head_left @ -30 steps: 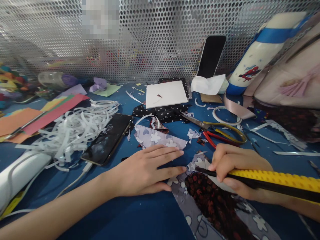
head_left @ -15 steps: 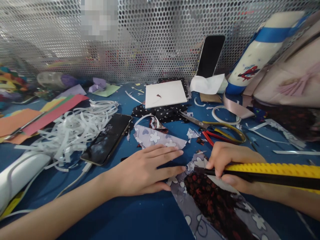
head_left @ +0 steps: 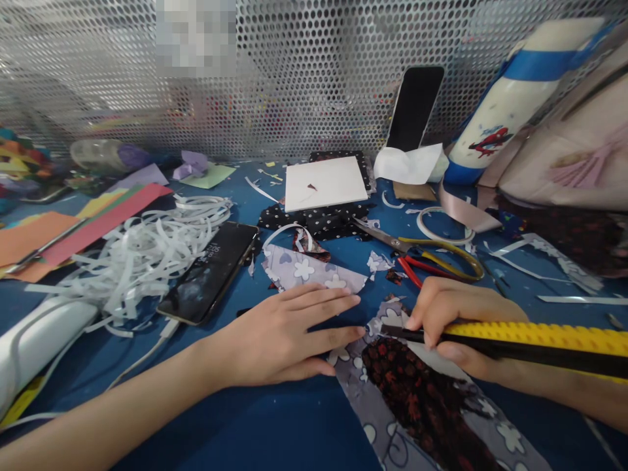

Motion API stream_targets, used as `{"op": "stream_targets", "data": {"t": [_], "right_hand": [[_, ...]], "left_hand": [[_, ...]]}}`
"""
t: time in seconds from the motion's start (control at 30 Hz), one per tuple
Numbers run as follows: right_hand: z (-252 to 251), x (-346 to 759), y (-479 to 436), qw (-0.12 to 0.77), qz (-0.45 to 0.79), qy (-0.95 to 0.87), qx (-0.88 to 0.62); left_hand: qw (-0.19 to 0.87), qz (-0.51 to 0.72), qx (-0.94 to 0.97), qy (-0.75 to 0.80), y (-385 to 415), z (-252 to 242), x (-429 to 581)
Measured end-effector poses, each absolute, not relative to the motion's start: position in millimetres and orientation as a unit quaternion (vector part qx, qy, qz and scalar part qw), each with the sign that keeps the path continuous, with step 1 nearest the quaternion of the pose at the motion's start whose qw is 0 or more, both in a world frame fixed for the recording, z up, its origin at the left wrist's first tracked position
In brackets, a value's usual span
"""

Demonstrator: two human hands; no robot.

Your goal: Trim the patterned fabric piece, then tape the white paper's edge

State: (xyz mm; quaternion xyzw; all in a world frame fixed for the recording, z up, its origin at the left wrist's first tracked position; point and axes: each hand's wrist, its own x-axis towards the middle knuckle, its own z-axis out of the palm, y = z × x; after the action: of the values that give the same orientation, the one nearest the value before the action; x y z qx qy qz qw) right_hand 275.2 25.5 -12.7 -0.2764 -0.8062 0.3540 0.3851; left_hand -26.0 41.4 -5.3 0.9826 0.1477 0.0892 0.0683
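My left hand lies flat on the blue table with its fingers stretched out, the fingertips resting on the edge of a grey flowered paper strip. A dark red-patterned piece lies on top of that strip. My right hand is closed round a yellow and black utility knife, whose black tip touches the paper just right of my left fingertips.
Yellow-handled scissors and red-handled ones lie just behind my right hand. A black phone and a heap of white paper shreds sit to the left. A white sheet, another phone, a bottle and a bag stand by the perforated wall.
My right hand and the knife have shifted slightly left, toward my left fingertips. My left hand has stayed in place.
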Motion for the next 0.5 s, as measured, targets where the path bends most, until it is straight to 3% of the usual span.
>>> {"op": "stream_targets", "data": {"t": [0.5], "right_hand": [[-18.3, 269.2, 25.4, 0.414, 0.348, -0.796, -0.272]], "left_hand": [[0.078, 0.102, 0.98, 0.149, 40.8, -5.4, -25.5]]}}
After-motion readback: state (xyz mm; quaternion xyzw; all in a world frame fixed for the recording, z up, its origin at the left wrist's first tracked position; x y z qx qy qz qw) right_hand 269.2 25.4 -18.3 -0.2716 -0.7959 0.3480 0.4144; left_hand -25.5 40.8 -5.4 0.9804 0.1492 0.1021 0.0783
